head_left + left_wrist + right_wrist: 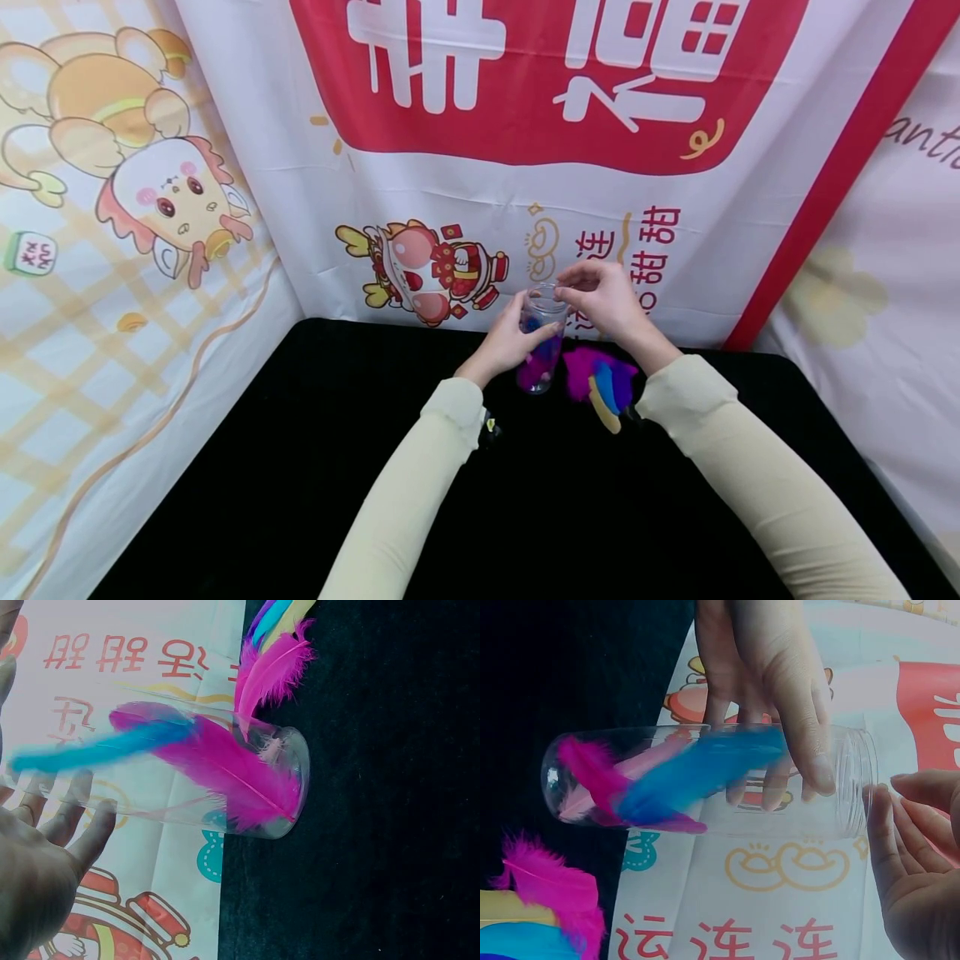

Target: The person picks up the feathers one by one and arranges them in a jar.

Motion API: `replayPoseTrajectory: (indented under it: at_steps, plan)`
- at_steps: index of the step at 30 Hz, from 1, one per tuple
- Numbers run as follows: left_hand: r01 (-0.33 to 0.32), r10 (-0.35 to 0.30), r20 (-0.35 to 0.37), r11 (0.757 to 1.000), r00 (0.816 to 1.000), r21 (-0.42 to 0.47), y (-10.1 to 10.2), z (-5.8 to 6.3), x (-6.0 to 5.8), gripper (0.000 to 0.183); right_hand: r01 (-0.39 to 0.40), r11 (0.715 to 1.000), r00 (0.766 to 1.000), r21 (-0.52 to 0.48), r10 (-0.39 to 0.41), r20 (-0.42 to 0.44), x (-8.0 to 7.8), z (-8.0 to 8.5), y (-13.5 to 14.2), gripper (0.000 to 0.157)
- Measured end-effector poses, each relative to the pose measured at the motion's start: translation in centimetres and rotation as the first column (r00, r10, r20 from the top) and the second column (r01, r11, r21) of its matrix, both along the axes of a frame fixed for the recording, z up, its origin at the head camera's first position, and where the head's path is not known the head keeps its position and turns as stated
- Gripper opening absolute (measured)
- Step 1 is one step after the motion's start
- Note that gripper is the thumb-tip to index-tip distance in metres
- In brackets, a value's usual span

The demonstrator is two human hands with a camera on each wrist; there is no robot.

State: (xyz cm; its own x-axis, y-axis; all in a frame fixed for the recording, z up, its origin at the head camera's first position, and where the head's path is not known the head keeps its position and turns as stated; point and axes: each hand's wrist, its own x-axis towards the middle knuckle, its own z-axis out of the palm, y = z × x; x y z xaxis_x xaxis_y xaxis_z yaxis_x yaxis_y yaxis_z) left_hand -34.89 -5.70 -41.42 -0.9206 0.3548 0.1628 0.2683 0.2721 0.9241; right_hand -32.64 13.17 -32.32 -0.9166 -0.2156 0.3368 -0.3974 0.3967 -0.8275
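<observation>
My left hand [502, 340] grips a clear plastic jar [534, 385], thumb on one side and fingers on the other, above the back of the black table. Through the wall show a magenta feather [232, 772], a pale pink feather and a blue feather [697, 780], which is blurred. At the jar's open mouth is my right hand [611, 308], its fingertips by the rim, loosely bent, with nothing visible between them. Below it lies a pile of loose feathers [581, 371] in magenta, purple, blue and yellow.
Black cloth covers the table [300, 467]. A printed white and red curtain [480, 183] hangs right behind the jar, with patterned cloth [135, 333] at the left. Something small and dark [491, 427] sits by the left cuff.
</observation>
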Motion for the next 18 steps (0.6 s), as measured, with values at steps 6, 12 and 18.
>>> replayPoseTrajectory:
  at_steps: [6, 12, 18]
  plan:
    - [0.006, -0.006, 0.006, 1.0, 1.0, 0.007, 0.0, 0.01, -0.02, 0.072, 0.006, 1.0, 1.0, 0.012, -0.007, 0.014, 0.06, 0.09, 0.04, 0.022]
    - [0.003, -0.003, 0.011, 1.0, 1.0, 0.013, 0.07, -0.05, 0.03, 0.073, 0.004, 1.0, 1.0, 0.03, -0.004, 0.012, 0.22, 0.19, 0.24, 0.024]
    - [0.001, -0.001, 0.005, 1.0, 1.0, 0.003, 0.01, 0.02, 0.07, 0.076, 0.006, 0.997, 1.0, 0.073, -0.005, -0.019, 0.5, 0.47, 0.66, 0.021]
